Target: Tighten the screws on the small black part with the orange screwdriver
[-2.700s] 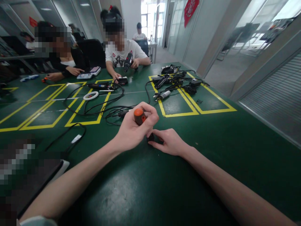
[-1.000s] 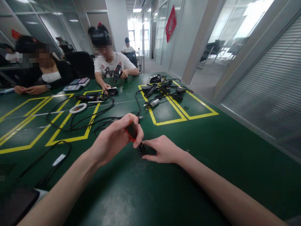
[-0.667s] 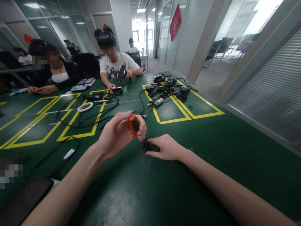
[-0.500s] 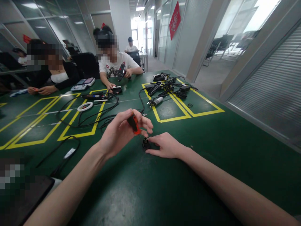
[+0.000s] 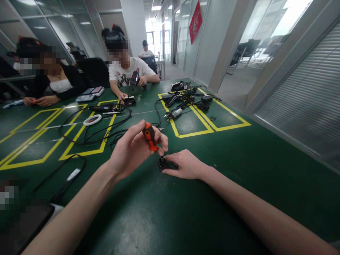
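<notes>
My left hand (image 5: 132,148) is closed around the handle of an orange and black screwdriver (image 5: 150,137), held tilted with its lower end toward the table. Just below that end stands a small black part (image 5: 162,163) with a metal piece at its top. Thumb and fingers of my right hand (image 5: 184,164) pinch this part from the right and keep it against the green table (image 5: 212,209). Whether the screwdriver's tip touches the part cannot be made out.
Black cables and adapters (image 5: 183,97) lie inside yellow tape outlines at the back right. A white tape roll (image 5: 92,119) and looped cables are on the left. Across the table a person (image 5: 132,71) holds a power drill (image 5: 134,80); another person sits farther left.
The screwdriver has turned in my left hand, showing more orange on its handle. My right hand stays on the black part. The whole view has shifted slightly.
</notes>
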Action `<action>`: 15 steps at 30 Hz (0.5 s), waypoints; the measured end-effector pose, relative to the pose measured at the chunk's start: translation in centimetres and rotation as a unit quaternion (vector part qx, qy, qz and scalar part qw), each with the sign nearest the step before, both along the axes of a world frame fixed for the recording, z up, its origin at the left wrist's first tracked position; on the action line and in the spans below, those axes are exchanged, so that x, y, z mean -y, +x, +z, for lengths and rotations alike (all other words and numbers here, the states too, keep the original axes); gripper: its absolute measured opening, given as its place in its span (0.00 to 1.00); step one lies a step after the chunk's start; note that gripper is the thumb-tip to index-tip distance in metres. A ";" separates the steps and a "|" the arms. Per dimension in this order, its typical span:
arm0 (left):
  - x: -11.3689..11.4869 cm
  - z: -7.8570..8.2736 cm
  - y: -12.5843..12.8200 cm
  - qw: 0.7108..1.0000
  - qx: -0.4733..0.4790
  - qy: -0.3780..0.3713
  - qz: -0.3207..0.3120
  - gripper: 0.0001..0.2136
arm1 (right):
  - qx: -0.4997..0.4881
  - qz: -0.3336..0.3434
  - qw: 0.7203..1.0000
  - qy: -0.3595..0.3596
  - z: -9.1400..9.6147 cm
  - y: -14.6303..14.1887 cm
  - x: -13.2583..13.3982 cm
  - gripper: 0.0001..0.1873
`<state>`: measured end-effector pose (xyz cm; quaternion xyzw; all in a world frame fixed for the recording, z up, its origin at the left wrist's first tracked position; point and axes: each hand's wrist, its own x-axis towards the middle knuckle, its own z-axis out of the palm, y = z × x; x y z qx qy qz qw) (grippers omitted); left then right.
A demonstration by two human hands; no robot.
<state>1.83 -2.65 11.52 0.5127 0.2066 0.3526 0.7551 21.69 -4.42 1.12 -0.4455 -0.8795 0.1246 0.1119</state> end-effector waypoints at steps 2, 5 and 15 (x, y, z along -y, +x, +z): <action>0.1 -0.1 0.0 1.000 -0.003 0.006 -0.013 0.19 | -0.002 -0.001 1.000 -0.001 0.0 0.0 0.0 0.18; 0.1 -0.2 -0.1 0.999 -0.013 0.014 -0.027 0.20 | -0.009 -0.001 1.000 -0.002 -0.1 0.1 0.1 0.18; 0.1 -0.3 0.3 1.000 0.000 -0.004 -0.026 0.21 | -0.014 -0.004 1.000 0.002 -0.5 0.3 0.1 0.16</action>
